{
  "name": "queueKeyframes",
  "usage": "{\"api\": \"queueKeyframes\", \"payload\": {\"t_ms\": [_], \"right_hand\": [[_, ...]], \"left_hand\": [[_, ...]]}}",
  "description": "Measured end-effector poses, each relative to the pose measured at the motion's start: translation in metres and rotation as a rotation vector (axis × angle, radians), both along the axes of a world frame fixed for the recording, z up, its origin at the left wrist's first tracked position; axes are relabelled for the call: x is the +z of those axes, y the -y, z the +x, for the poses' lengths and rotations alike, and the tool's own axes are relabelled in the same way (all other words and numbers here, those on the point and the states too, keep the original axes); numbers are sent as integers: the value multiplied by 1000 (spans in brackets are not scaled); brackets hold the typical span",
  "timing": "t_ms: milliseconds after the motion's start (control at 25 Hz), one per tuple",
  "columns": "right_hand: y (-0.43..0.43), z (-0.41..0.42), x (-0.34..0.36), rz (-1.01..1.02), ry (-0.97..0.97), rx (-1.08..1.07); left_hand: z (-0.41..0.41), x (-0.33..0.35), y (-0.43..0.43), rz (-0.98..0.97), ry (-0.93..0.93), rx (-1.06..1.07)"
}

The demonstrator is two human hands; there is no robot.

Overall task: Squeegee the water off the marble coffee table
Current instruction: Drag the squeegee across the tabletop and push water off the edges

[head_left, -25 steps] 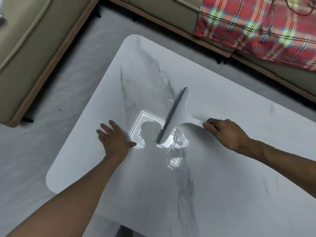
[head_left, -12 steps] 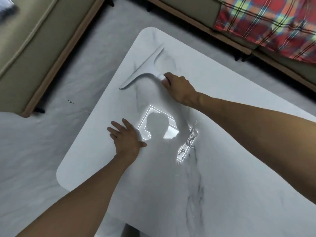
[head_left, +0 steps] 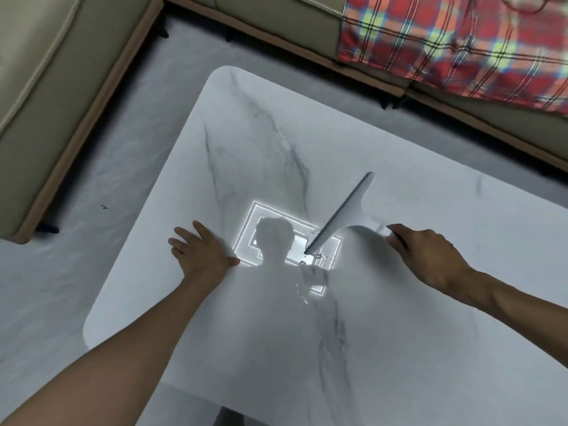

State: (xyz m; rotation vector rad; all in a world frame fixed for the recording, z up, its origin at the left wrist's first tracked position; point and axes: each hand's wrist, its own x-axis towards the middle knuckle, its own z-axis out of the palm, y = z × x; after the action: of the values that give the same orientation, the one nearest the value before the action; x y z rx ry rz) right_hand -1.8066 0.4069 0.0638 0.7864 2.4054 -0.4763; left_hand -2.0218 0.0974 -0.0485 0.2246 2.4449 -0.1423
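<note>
left hand [head_left: 203, 256] grip flat, fingers spread, on table [head_left: 430, 348]; right hand [head_left: 430, 256] grip clasps squeegee [head_left: 341, 222]; blade beside water [head_left: 310, 272]

left hand [head_left: 200, 256] flat; right hand [head_left: 430, 258] curled, seemingly gripping

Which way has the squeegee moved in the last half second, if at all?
Yes. The squeegee has come back from the table's far rounded corner toward the middle, nearer the person; the right hand grips its handle.
</note>
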Motion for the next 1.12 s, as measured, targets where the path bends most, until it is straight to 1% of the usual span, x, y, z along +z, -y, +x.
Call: {"api": "queueKeyframes", "payload": {"t_ms": [80,160,240,320,400,440,560,680,760,840,921,961,1001,1041,1121], "right_hand": [[-11,-10,11,4,-49,-19],[-25,-51,9,-62,-219,-153],[-39,-106,-4,-149,-334,-297],[-53,-159,-23,-204,-376,-409],[-60,-189,-41,-213,-366,-469],[-61,-195,-48,-202,-353,-464],[-58,-168,-58,-126,-296,-375],[-45,-93,-52,-41,-242,-231],[-32,-45,-41,-58,-196,-239],[-21,-7,-26,-68,-96,-263],[-17,16,-5,-82,-1,-284],[-19,19,5,-91,15,-288],[-26,18,12,-93,-10,-297],[-36,13,16,-101,-77,-339],[-59,-13,15,-102,-244,-481]], "left_hand": [[2,6,-13,74,-48,-51],[6,9,-41,163,-66,-124],[12,6,-75,187,-70,-206],[14,-1,-99,155,-82,-297],[11,-9,-107,143,-62,-302],[7,-12,-107,142,-53,-290],[-2,-11,-109,121,-51,-276],[-5,-8,-116,109,-9,-277],[-7,-8,-114,102,-1,-285],[-6,-6,-114,98,3,-286],[-6,-4,-115,95,0,-296],[-6,-3,-114,93,3,-299],[-7,-1,-115,100,11,-297],[-7,-1,-115,110,22,-291],[-8,-1,-112,131,46,-263]]}}
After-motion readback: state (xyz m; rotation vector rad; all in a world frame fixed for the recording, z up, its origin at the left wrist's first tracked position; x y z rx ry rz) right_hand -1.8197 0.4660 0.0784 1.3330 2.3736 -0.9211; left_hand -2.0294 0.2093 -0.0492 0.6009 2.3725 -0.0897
